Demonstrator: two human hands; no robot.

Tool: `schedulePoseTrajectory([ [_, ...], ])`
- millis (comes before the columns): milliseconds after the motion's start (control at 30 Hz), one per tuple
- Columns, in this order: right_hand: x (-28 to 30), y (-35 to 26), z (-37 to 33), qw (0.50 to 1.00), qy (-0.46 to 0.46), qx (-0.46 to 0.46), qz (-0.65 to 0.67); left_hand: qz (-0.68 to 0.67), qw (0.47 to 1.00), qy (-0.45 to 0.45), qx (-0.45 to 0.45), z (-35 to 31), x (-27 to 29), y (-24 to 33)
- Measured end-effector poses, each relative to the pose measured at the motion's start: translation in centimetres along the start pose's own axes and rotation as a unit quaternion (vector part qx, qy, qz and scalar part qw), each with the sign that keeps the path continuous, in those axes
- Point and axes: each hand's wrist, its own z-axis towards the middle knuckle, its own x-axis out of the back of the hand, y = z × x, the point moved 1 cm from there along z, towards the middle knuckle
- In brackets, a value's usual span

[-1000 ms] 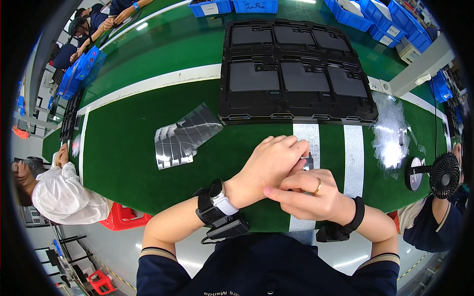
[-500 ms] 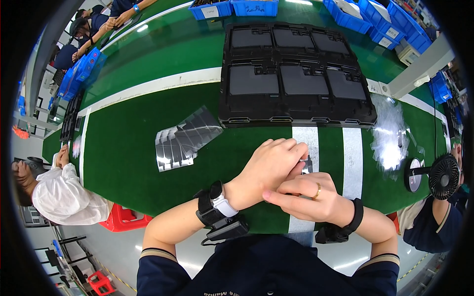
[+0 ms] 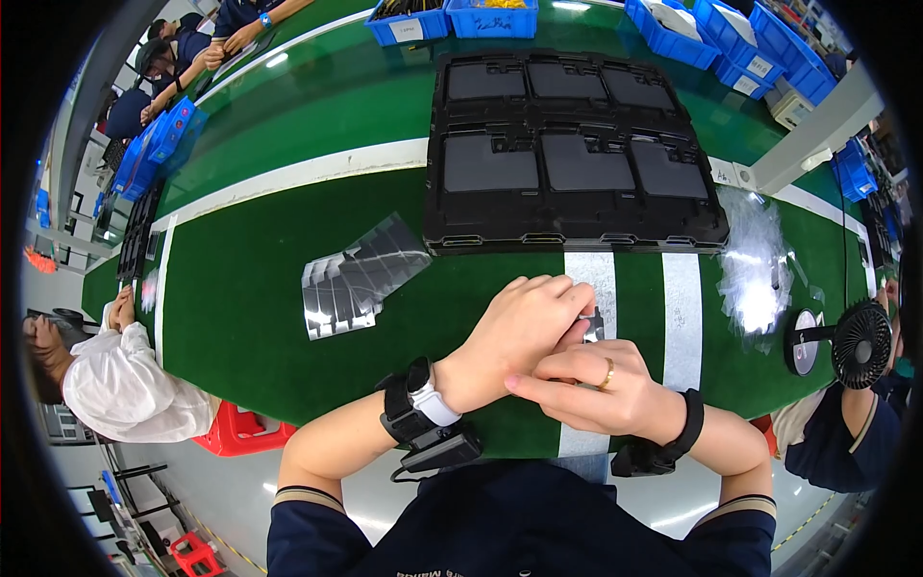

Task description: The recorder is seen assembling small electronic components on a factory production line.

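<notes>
Both my hands are together above the green table mat. My left hand [image 3: 519,322] is curled, its fingertips closed on a small dark, shiny piece [image 3: 594,325], mostly hidden by the fingers. Right beside and below it, my right hand [image 3: 596,389] is bent in a pinch; what lies between its fingers, if anything, is hidden behind the hands. To the left lie sheets of clear film with dark strips [image 3: 361,274], overlapping like a fan. Beyond my hands stands a black tray [image 3: 577,234] whose compartments hold several dark grey flat panels [image 3: 588,162].
A pile of clear plastic film [image 3: 755,269] lies right of the tray, near a small black fan [image 3: 860,344]. Blue bins [image 3: 492,19] line the far side. A grey post [image 3: 817,135] rises at the right. Other people sit at both sides.
The view has shifted slightly. My hands keep nearly the same pose, with the small piece still at the left fingertips; no other thing has visibly moved.
</notes>
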Motion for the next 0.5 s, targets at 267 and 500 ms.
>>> schedulePoseTrajectory([
  [267,0.65,-0.1,-0.06,0.999,-0.027,-0.027,0.001,-0.008,1.0,0.001,0.004,0.01,0.1,0.11],
  [500,0.15,0.08,-0.02,1.0,-0.015,-0.02,0.0,-0.014,1.0,0.006,-0.007,0.05,0.13,-0.07],
])
